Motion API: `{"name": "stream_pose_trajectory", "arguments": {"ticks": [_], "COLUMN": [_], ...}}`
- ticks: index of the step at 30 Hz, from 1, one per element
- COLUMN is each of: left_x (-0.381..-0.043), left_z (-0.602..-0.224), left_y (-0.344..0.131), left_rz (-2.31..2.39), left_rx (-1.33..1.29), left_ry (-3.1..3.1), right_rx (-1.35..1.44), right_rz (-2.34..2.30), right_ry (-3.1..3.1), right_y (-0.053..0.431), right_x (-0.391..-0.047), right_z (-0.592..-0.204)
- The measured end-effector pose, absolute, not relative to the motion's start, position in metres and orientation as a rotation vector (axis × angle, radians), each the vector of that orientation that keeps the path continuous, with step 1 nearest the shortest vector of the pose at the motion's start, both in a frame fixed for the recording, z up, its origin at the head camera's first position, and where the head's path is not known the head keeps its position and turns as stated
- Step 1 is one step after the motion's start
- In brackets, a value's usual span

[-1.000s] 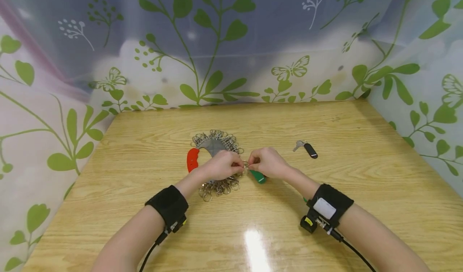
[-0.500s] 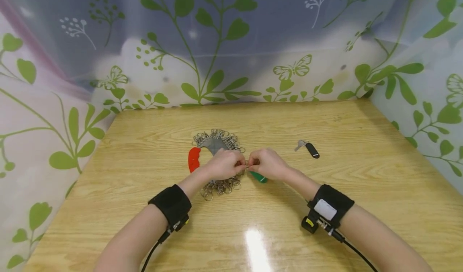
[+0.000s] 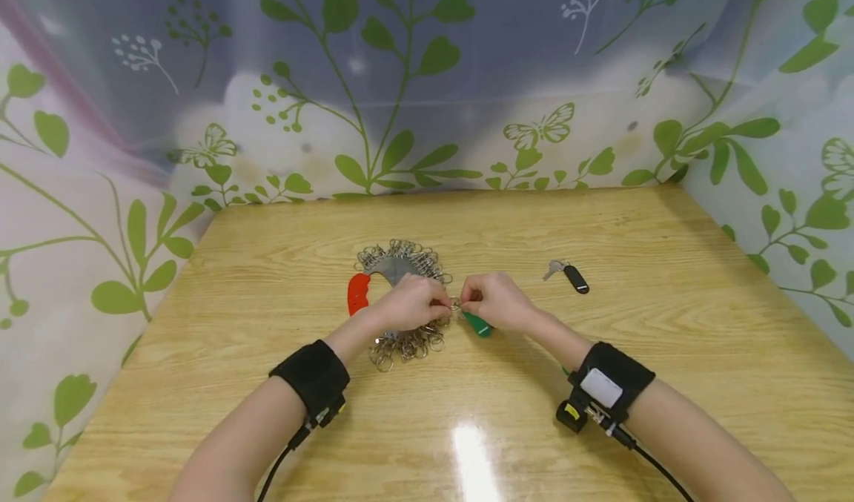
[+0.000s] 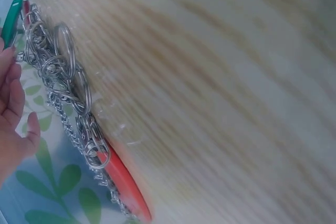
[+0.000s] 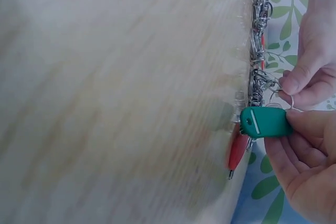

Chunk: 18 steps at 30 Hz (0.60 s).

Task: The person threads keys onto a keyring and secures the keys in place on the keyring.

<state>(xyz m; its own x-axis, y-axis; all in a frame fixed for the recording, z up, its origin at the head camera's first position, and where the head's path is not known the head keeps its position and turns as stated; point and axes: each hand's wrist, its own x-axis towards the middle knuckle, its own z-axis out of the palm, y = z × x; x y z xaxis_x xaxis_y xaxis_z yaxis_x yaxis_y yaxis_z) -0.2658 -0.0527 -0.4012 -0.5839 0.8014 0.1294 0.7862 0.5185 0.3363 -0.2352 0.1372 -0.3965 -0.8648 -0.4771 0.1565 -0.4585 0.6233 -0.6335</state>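
Note:
My left hand reaches over a grey metal plate edged with many rings and clasps and fitted with a red grip. Its thumb and fingers pinch a thin metal split ring, best seen in the right wrist view. Facing it, my right hand holds a green key tag between thumb and fingers, right beside that ring. In the left wrist view the green tag shows at the far left edge. Whether the tag's ring is joined to the plate's clasps cannot be made out.
A key on a black key tag lies on the wooden table, right of the hands. A leaf-patterned curtain closes off the table's back and sides. Black camera bands with cables circle both wrists.
Both hands stay almost in place. The right fingers shift slightly on the green key tag, and a bit more metal ring shows between the two hands.

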Motion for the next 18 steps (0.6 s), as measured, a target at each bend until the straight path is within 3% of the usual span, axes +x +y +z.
{"name": "stream_pose_trajectory", "arguments": {"ticks": [18], "left_x": [-0.26], "left_z": [-0.403], "left_y": [-0.052], "left_rz": [0.682], "left_rx": [1.393], "left_ry": [2.677], "right_rx": [-0.776], "right_rz": [-1.143], "right_ry": [2.784], "right_y": [0.135], "right_x": [-0.232], "right_z": [-0.396]}}
